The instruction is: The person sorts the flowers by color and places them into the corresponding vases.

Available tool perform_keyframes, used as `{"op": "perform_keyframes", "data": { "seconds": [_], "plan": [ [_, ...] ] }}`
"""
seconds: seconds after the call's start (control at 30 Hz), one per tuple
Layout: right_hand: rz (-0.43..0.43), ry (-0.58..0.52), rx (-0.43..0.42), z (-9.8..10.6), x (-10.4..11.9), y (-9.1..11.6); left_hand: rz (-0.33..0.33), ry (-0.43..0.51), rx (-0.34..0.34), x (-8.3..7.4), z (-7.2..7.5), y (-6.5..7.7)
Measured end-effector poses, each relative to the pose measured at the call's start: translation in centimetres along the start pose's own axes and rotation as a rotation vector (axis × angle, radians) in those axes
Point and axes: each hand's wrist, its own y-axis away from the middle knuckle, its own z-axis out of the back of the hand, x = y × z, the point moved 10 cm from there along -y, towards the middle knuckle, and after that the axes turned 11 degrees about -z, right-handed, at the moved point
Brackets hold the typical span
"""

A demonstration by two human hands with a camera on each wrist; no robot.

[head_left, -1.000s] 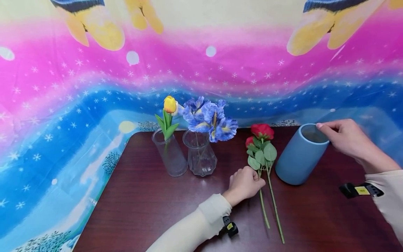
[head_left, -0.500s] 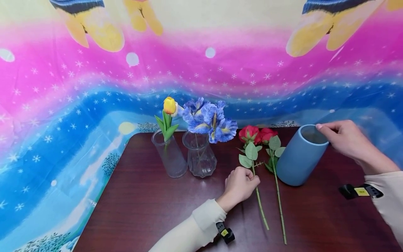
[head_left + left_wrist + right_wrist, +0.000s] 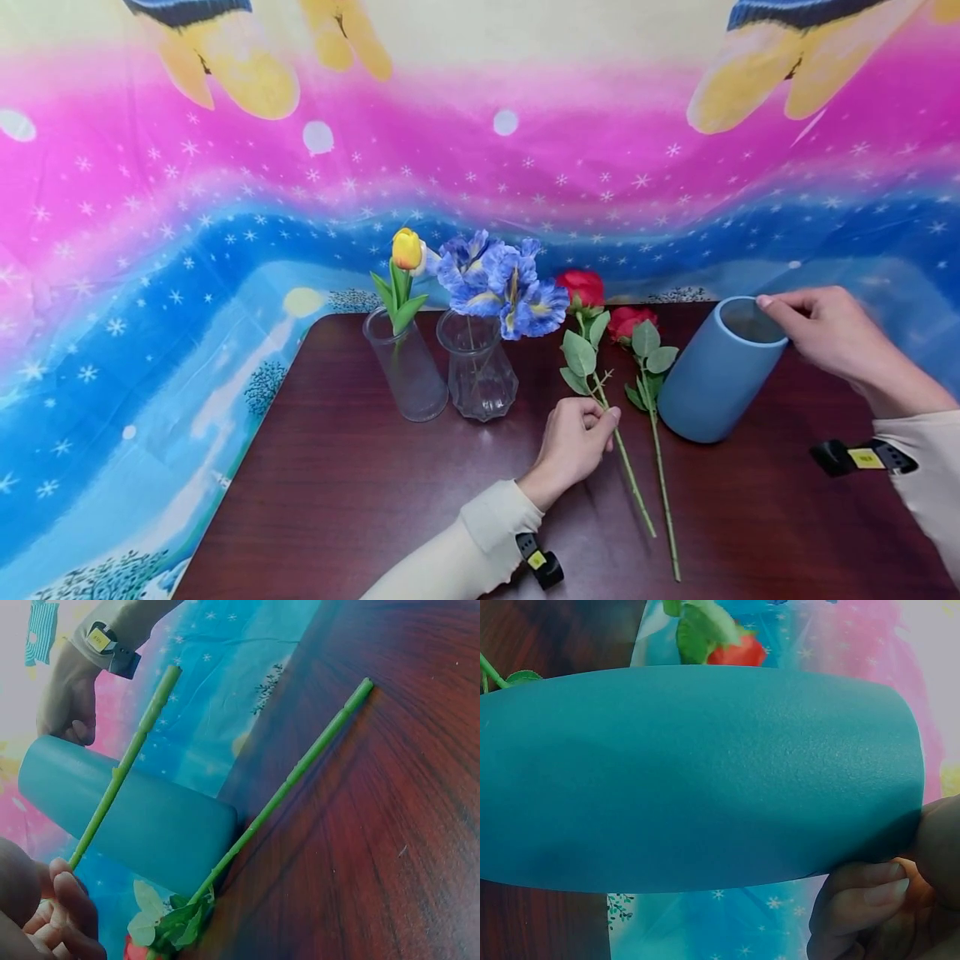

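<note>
The left hand (image 3: pixel 572 442) pinches one rose (image 3: pixel 580 353) by its stem (image 3: pixel 632 475); another rose (image 3: pixel 652 386) lies beside the blue vase (image 3: pixel 716 379); the right hand (image 3: pixel 828 333) grips the vase's rim (image 3: pixel 742 340). Both hands are occupied.

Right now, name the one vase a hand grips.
The matte blue, tapered vase, rim pinched in the right hand; the clear straight vase and clear faceted vase stand untouched.

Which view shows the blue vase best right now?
Head view: it shows the blue vase base to rim, mouth included. The left wrist view shows its side, crossed by a stem; the right wrist view shows its wall close up, base cut off.
</note>
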Motion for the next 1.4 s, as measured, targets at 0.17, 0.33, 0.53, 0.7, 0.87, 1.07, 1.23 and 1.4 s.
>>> {"op": "perform_keyframes", "data": {
  "seconds": [0.17,0.33,0.53,0.7,0.87,1.07,1.23,1.4],
  "plan": [
    [-0.005,0.0,0.007,-0.1,-0.1,0.0,0.015,0.109,-0.038,0.2,-0.2,-0.2],
    [-0.001,-0.011,0.01,0.0,0.0,-0.1,0.008,0.149,-0.049,-0.2,-0.3,-0.6],
    [0.006,-0.003,0.0,0.1,0.1,0.1,-0.061,0.115,-0.076,-1.7,0.1,-1.2],
    [0.01,0.0,0.002,0.1,0.1,0.1,-0.132,0.119,-0.101,-3.1,0.3,-1.6],
    [0.018,0.004,0.014,0.0,0.0,0.0,-0.184,0.156,-0.123,-4.2,0.3,-1.9],
    [0.024,0.013,-0.02,0.0,-0.1,0.1,-0.279,0.203,-0.143,-5.9,0.6,-2.3],
    [0.029,0.008,-0.035,0.0,0.0,0.1,-0.344,0.216,-0.178,-7.2,1.3,-2.7],
    [0.026,0.003,-0.037,0.0,0.2,0.1,-0.376,0.244,-0.195,-8.1,1.8,-3.0]
  ]
}}
